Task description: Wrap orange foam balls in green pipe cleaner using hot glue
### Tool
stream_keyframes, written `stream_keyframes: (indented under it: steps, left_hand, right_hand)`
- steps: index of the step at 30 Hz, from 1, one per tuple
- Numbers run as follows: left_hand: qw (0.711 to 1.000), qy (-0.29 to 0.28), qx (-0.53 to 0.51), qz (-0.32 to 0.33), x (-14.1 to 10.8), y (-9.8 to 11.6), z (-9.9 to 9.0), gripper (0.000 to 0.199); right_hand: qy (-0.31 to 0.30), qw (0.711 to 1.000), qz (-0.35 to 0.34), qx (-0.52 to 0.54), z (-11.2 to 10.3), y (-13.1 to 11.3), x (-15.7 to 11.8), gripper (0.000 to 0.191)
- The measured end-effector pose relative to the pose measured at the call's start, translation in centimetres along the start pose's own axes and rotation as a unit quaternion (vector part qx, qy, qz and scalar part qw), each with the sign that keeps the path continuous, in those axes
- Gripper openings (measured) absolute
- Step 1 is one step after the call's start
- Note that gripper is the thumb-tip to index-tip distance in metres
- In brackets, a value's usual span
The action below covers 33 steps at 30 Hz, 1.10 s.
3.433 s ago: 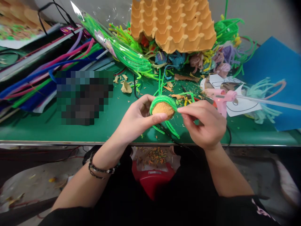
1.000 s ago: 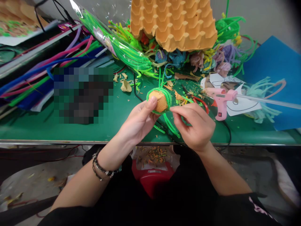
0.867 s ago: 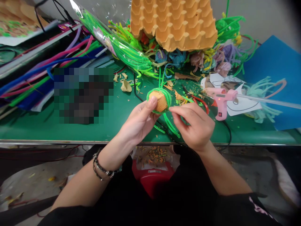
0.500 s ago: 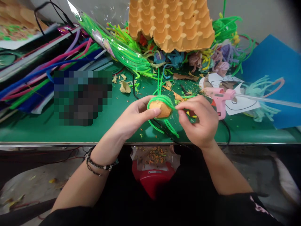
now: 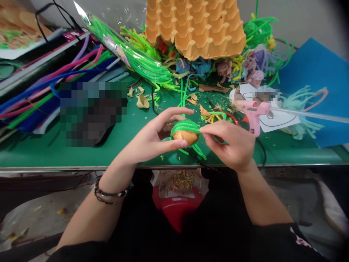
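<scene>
A tan egg-carton cup [image 5: 184, 137], wrapped in rows of green pipe cleaner [image 5: 185, 126], is held just above the table's front part. My left hand [image 5: 152, 140] grips it from the left, thumb on its near face, index finger raised over the top and the other fingers partly hidden behind. At the cup's right edge, my right hand [image 5: 231, 142] pinches the green pipe cleaner between thumb and index finger. Loose green pipe-cleaner ends stick out beyond and below the cup. Red-handled scissors [image 5: 231, 117] lie behind my right hand, partly covered by it.
A pink glue gun [image 5: 253, 112] with a clear stick lies to the right, near a blue sheet [image 5: 313, 72]. An egg carton [image 5: 196, 29] leans over yarn-like flowers at the back. Bagged green pipe cleaners [image 5: 136, 58] and carton scraps [image 5: 143, 102] lie left of centre.
The wrapped cup has tilted, so more green rows and less of its tan face show. My left index finger has lifted off over the top. My right hand has come slightly lower.
</scene>
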State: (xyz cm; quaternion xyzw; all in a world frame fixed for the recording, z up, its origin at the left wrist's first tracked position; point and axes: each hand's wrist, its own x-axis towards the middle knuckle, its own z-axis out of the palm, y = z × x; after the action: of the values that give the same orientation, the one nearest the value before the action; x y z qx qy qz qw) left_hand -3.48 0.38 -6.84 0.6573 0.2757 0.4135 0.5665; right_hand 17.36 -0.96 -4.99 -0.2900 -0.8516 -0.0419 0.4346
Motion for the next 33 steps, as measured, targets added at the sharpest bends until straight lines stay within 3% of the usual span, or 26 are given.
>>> stream_keyframes:
  steps: [7, 19, 24, 33]
  left_hand:
    - [0.999, 0.031, -0.022, -0.005, 0.0, 0.2, 0.3, 0.053]
    - [0.995, 0.078, -0.063, 0.000, 0.3, 0.3, 1.1, 0.046]
    - [0.991, 0.083, -0.106, 0.007, 0.4, 0.6, 1.3, 0.045]
    - [0.985, 0.118, -0.127, 0.005, 0.5, 0.2, 1.9, 0.043]
  right_hand:
    - [0.012, 0.999, -0.026, -0.036, 0.0, 0.2, -0.5, 0.016]
    - [0.032, 0.998, 0.048, 0.023, 0.7, -0.7, -0.1, 0.015]
    - [0.060, 0.997, 0.048, 0.001, 0.7, -0.9, -0.1, 0.019]
    - [0.054, 0.998, 0.034, 0.015, 0.7, -0.8, -0.3, 0.019]
